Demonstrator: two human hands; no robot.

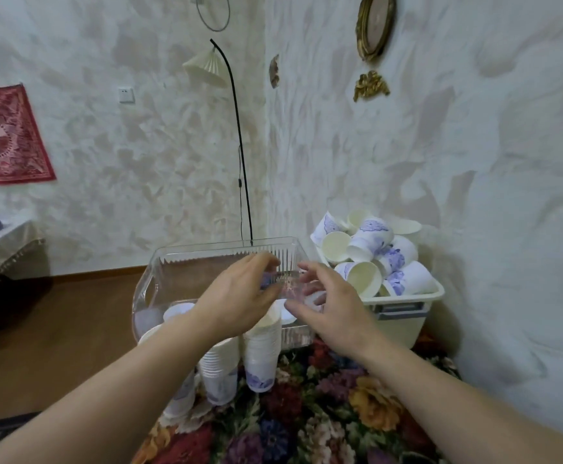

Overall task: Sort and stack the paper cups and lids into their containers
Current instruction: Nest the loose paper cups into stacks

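Observation:
My left hand (240,296) and my right hand (330,313) meet over the clear plastic container (159,262). Between them is a paper cup (313,296), white with a blue print, blurred and mostly hidden by my fingers. The fingers of both hands curl round it. Three tall stacks of nested cups (261,356) stand on the flowered cloth (340,413) just in front of the clear container. A few more cups (178,311) lie inside the container. To the right, a white bin (404,306) is heaped with loose cups (364,279).
A floor lamp's black pole (243,169) rises behind the clear container, in the corner of the room. A brown floor (55,346) lies to the left. At the far left stands a table with a fringed cloth (2,249). The textured wall is close on the right.

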